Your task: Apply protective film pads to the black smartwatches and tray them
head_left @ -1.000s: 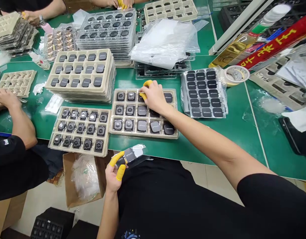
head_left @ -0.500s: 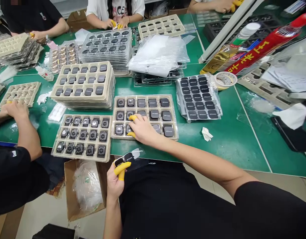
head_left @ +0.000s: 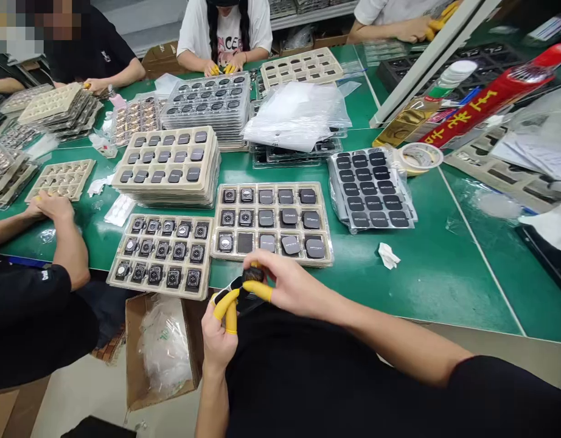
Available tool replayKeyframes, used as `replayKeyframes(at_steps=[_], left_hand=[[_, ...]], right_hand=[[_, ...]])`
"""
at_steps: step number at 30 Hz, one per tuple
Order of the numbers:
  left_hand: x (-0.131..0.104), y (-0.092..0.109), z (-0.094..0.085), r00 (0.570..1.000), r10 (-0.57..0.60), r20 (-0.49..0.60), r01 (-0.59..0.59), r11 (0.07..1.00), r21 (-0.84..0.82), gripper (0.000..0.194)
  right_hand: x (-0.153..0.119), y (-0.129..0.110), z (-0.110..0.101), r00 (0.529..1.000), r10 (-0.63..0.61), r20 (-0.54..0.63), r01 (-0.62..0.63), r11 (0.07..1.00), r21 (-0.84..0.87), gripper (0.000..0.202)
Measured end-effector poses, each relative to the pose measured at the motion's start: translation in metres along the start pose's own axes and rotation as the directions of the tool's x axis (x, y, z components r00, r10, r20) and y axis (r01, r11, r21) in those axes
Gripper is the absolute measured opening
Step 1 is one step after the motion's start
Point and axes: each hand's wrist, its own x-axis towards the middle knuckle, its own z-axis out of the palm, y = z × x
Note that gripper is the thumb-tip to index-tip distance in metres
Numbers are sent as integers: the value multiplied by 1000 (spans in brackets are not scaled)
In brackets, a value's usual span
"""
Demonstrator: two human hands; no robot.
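Observation:
My left hand [head_left: 220, 337], with yellow finger cots, pinches a clear strip bearing black film stickers [head_left: 222, 296] just off the table's front edge. Beside it, my right hand [head_left: 292, 283] grips a dark smartwatch body [head_left: 252, 277] between cotted fingers, against or very near the strip's end; exact contact is hard to make out. Beyond both hands sits a beige compartment tray [head_left: 257, 205]. Bare watch backs fill its left part, dark-covered pieces its right. One front compartment [head_left: 244, 243] shows only a dark square bottom. Another tray [head_left: 162, 290] of watch bodies lies to the left.
Behind stands a tall stack of beige trays [head_left: 171, 198]. A sheet of black stickers [head_left: 367, 188], a tape roll [head_left: 420, 159] and crumpled tissue [head_left: 389, 255] lie on the right. An open carton [head_left: 139, 395] is below. Co-workers sit left and across.
My right hand has lifted a watch body out of the middle tray's front row and brought it back to my left hand. The camera view has shifted slightly.

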Motion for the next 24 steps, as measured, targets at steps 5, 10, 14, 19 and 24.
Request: replayKeyframes(at_steps=[5,10,14,19,24], left_hand=[[1,13,11,977,199,82,-212,955,206,47],[-1,18,20,965,260,40,-259,907,331,36],[0,33,27,994,107,12,-107,972,209,27],[3,43,29,980,60,191,-63,998,8,39],[15,32,15,942,138,307,-107,987,-118,72]], right_hand=[[-34,-12,19,968,234,87,-250,889,384,20],[-42,-5,31,961,261,95,-275,851,448,32],[-47,0,33,979,157,-127,-90,903,420,25],[-49,5,20,973,197,-116,-117,864,490,17],[-51,7,10,968,228,102,-243,767,593,18]])
